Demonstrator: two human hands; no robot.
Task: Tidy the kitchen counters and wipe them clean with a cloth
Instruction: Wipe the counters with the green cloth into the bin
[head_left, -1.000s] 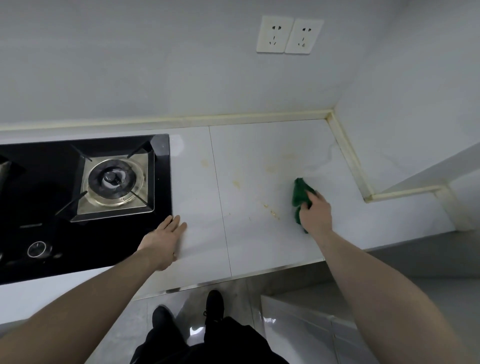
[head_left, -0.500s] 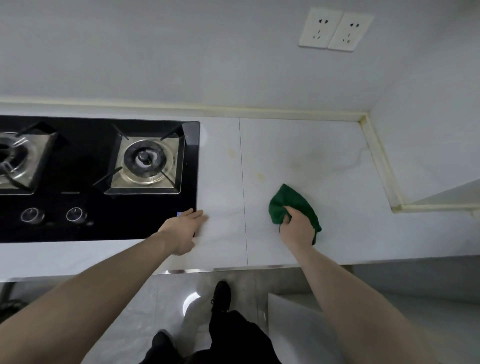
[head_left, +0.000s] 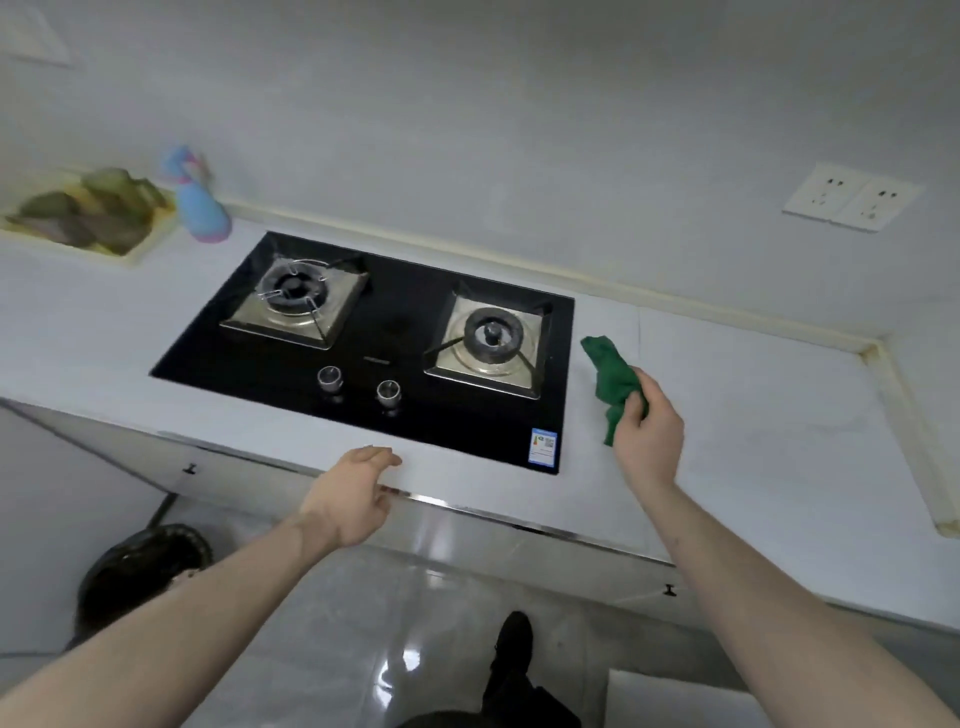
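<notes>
Tray (head_left: 136, 248) at the far left of the bench (head_left: 753, 415), by the wall, carries greenish and brownish items I cannot identify through the blur. Just right of it I see a blue and pink bottle (head_left: 200, 208) standing on the bench near the wall. On the floor below, at lower left, is a dark round bin (head_left: 140, 566). Next along, a black glass hob (head_left: 374, 338) is set into the bench, with two burners, two knobs near its front edge and a label sticker (head_left: 543, 446) on its front right corner. My left hand (head_left: 348, 499) is at the front edge of the bench before the hob, fingers loosely extended over the metal edge strip and gripping nothing. To the right of the hob, my right hand (head_left: 647, 441) holds a bunched green cloth (head_left: 610, 382) in curled fingers. The cloth is just beside the right edge of the hob, over the white bench surface; whether it touches the surface I cannot tell. Faint stains mark the bench further right. On the wall above, at upper right, is a pair of white sockets (head_left: 852, 203). A dark shoe (head_left: 511, 642) shows on the glossy floor.
</notes>
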